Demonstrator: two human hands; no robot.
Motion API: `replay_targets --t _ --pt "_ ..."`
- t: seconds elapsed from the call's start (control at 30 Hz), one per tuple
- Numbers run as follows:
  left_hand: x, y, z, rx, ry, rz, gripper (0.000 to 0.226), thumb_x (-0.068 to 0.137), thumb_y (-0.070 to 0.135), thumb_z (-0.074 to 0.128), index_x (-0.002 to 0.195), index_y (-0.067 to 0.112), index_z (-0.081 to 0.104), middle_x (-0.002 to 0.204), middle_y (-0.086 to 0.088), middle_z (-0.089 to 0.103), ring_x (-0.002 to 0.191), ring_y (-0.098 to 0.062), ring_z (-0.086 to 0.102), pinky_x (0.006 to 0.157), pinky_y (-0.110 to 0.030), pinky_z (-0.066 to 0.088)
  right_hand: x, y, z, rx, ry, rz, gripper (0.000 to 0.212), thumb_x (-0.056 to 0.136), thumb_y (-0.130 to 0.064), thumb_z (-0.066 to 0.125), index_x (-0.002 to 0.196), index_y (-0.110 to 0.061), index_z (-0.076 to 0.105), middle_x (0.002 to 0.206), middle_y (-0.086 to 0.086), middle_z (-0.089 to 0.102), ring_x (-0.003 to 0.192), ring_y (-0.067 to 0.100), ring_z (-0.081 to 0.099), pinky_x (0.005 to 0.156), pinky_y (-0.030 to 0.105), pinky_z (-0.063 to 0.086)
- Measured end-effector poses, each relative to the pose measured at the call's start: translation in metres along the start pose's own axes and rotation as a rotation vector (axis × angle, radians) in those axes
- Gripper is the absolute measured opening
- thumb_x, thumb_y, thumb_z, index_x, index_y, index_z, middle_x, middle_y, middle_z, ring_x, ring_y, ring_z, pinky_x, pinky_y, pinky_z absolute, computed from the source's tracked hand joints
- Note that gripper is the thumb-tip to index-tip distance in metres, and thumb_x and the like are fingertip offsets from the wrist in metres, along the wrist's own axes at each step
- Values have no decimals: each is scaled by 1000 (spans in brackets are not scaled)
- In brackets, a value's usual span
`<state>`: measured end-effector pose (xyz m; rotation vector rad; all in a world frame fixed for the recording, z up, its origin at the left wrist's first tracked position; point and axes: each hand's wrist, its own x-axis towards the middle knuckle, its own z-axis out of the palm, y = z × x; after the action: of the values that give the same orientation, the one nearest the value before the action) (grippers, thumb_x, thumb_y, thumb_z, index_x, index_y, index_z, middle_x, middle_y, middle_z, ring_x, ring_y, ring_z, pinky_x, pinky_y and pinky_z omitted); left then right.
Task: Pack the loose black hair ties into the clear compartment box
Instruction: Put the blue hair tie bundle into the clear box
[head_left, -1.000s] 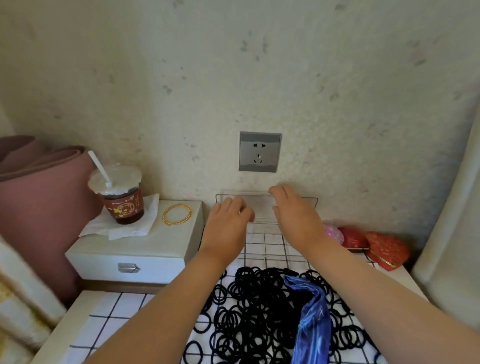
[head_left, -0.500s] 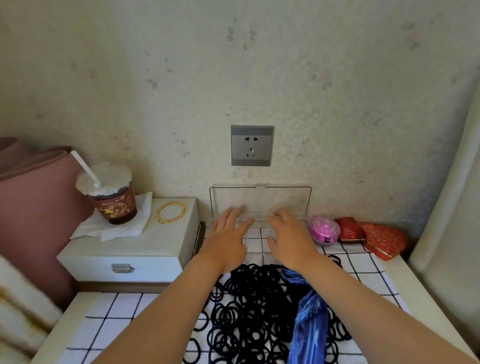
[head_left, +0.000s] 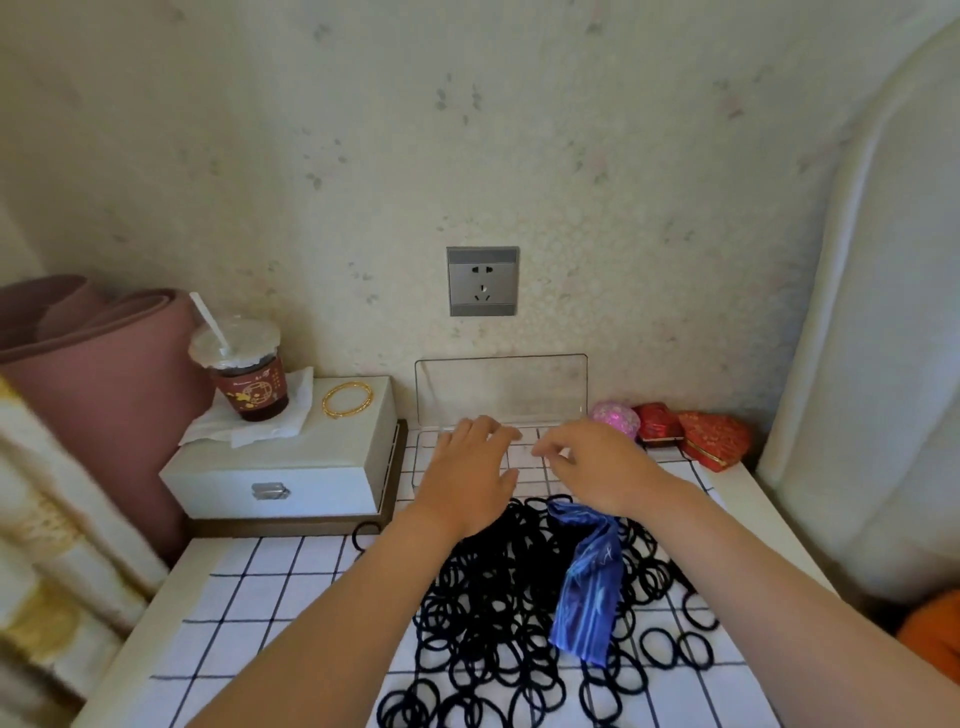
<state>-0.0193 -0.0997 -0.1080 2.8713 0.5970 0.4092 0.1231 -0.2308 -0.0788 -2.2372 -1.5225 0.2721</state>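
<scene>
A heap of loose black hair ties lies on the white grid-patterned cloth. Behind the heap stands the clear compartment box, its lid upright against the wall. My left hand hovers palm down over the box's left half, fingers relaxed. My right hand hovers over the right half with fingers loosely curled, and I see nothing in it. Both hands hide much of the box's compartments.
A blue cloth strip lies on the ties. At left stands a white case carrying a drink cup and a gold bangle. Pink and red trinket boxes sit at right, with a wall socket above.
The box lid went from partly raised to fully upright against the wall. Both hands let go of it and drew back toward me, now over the box base.
</scene>
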Motion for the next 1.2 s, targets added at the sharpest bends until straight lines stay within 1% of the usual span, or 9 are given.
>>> replay_targets --t 0.2,0.3,0.43,0.57,0.77,0.93,1.0,1.1,1.2 --pt "-31 63 1 -174 -137 9 25 92 43 55 108 24 61 103 5 61 94 -16 58 82 -36 50 -58 6 1 -90 -152 35 40 80 -4 58 105 -32 72 113 -10 54 105 17 58 85 34 50" --pt "-38 79 10 -106 -198 -32 40 84 55 60 111 25 62 102 6 63 93 -16 59 82 -35 49 -69 18 2 -258 -153 -13 42 79 -9 66 113 -33 71 122 -6 49 113 19 49 90 35 47" --pt "-47 86 25 32 -191 -57 52 79 65 60 114 27 64 106 2 58 102 -18 51 87 -35 41 -75 21 3 -397 -60 -88 21 89 -28 67 108 -32 75 123 -4 55 114 21 48 95 37 42" --pt "-50 91 20 -24 -95 -134 45 80 55 63 118 30 65 109 1 57 108 -20 48 88 -35 40 -79 15 -3 -206 86 -125 12 90 -26 65 96 -29 75 114 -8 60 110 17 54 95 36 40" --pt "-51 84 -22 -669 -50 -334 21 85 27 69 105 23 66 99 3 73 92 -14 68 92 -38 53 -71 -7 -28 154 278 -80 12 94 -22 63 102 -23 72 102 -12 66 94 6 55 81 21 40" --pt "-60 48 -53 -672 -55 -361 9 87 36 67 92 29 71 79 7 66 73 -8 62 75 -28 47 -56 -33 -32 403 321 -67 9 92 -17 65 92 -24 71 86 -13 69 81 -1 62 68 4 42" --pt "-64 36 -61 -651 -70 -365 13 89 32 66 81 23 70 76 7 62 70 -8 57 73 -26 43 -49 -40 -29 473 320 -59 10 92 -16 65 89 -24 71 82 -8 71 74 3 62 66 9 46" --pt "-71 22 -72 -720 5 -362 13 91 23 65 86 12 66 76 -4 68 72 -13 59 74 -28 44 -40 -43 -21 536 253 -43 13 92 -16 64 97 -24 74 85 1 73 75 11 64 74 32 53" --pt "-76 11 -79 -753 95 -324 8 92 14 64 91 7 66 66 -10 66 61 -16 58 68 -33 47 -38 -41 -11 444 81 -5 27 94 -19 63 118 -29 71 97 -5 72 92 12 67 87 33 52"
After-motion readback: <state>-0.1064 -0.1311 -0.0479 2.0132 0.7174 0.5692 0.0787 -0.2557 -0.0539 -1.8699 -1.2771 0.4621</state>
